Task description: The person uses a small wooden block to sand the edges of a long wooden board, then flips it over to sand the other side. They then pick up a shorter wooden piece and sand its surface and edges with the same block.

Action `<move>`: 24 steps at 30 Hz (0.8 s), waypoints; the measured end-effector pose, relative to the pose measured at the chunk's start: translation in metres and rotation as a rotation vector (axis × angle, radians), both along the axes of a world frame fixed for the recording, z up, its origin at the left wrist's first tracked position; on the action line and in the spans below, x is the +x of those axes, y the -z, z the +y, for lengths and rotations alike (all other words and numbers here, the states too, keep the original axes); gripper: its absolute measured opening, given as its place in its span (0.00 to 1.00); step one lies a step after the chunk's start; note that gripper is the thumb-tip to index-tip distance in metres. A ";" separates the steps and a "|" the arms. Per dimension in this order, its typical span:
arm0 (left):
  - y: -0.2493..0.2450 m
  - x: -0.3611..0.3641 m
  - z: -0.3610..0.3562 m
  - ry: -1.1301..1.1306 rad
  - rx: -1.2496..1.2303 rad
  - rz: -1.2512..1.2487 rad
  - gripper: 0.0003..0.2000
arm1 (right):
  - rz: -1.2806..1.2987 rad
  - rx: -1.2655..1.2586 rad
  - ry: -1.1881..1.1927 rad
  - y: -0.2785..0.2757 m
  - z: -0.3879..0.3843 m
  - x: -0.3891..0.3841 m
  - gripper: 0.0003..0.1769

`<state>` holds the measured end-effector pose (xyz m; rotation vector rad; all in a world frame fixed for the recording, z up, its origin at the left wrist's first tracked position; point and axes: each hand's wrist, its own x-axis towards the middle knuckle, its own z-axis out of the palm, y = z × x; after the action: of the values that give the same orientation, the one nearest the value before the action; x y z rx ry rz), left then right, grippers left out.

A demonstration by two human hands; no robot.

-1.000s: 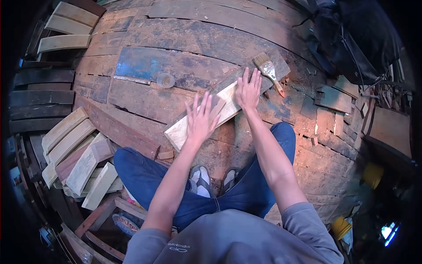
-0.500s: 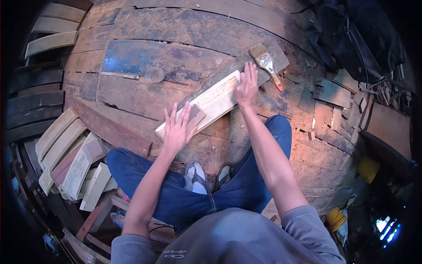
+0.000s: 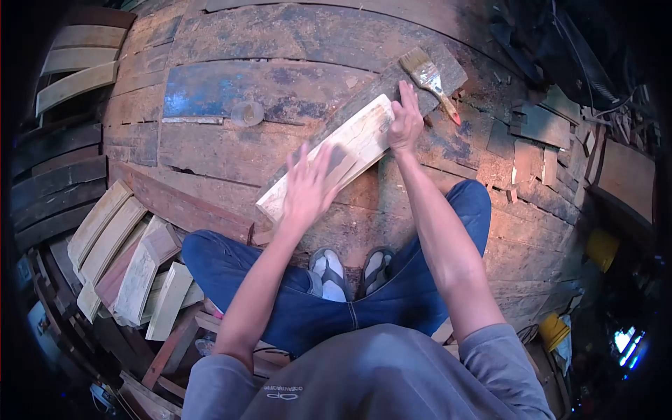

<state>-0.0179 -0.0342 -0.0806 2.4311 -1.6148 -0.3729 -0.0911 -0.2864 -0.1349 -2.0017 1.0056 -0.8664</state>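
A pale wooden board lies slantwise on a grey plank on the floor. My left hand, slightly blurred, presses with spread fingers on a flat brown piece that looks like sandpaper, on top of the board. Part of that piece is hidden under the fingers. At the board's far right end, my right hand holds the edge, its fingers stretched together and pointing away from me. Just beyond it a paintbrush with a red-tipped handle rests on the grey plank.
A small clear cup stands on the dusty plank floor. Several cut wooden pieces are stacked at left beside a long reddish plank. Wood offcuts and a dark bag lie at right, with yellow containers lower down.
My left hand has slid the brown piece along the board, away from me and to the right. My right hand stays at the board's end. The whole view has shifted slightly.
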 end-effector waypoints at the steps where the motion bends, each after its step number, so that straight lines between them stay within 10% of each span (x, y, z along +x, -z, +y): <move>1: 0.002 -0.004 0.018 -0.028 0.006 -0.005 0.43 | 0.022 0.003 0.001 0.001 0.000 0.000 0.33; 13: 0.013 0.012 -0.119 0.018 -0.131 -0.084 0.42 | 0.000 -0.023 -0.021 0.017 -0.003 -0.006 0.33; 24: 0.010 0.022 0.051 -0.119 -0.038 -0.088 0.44 | 0.028 -0.011 0.026 0.005 0.000 -0.001 0.36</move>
<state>0.0044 0.0164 -0.0909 2.5328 -1.4859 -0.2176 -0.0918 -0.2861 -0.1398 -2.0187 1.0474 -0.8614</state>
